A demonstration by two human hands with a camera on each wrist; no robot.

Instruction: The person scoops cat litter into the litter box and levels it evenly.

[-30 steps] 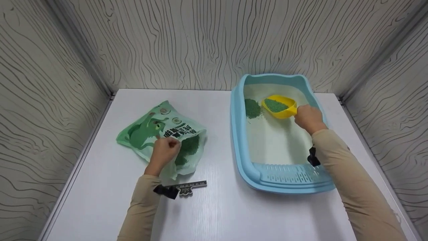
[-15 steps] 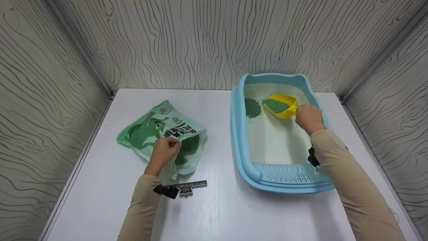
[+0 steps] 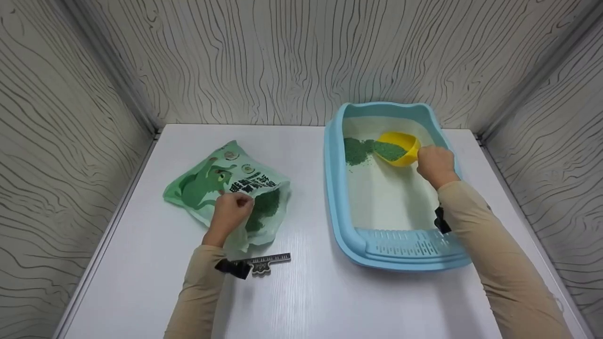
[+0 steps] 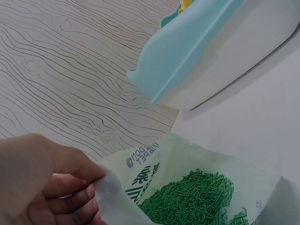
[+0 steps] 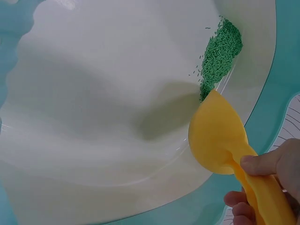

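Observation:
My right hand (image 3: pixel 436 165) grips the handle of a yellow scoop (image 5: pixel 218 133) over the far part of a blue and white litter box (image 3: pixel 333 188). Green pellets lie in the scoop and spill from its tip onto a pile of green pellets (image 5: pixel 220 51) on the box floor. On the left, my left hand (image 3: pixel 231 214) pinches the mouth edge of a pale green litter bag (image 3: pixel 202 183) between thumb and fingers. The bag lies on its side with its mouth gaping, and green pellets (image 4: pixel 187 201) show inside it.
A small dark ruler-like piece (image 3: pixel 268 259) with an ornate lower edge lies on the white table (image 3: pixel 301 301) by my left wrist, partly covered by the wrist strap. A slotted step (image 3: pixel 410 242) forms the near end of the litter box. Patterned walls enclose the table.
My right hand has tilted the scoop, and pellets have begun to slide from its tip, joining the pile. My left hand and the bag have stayed put.

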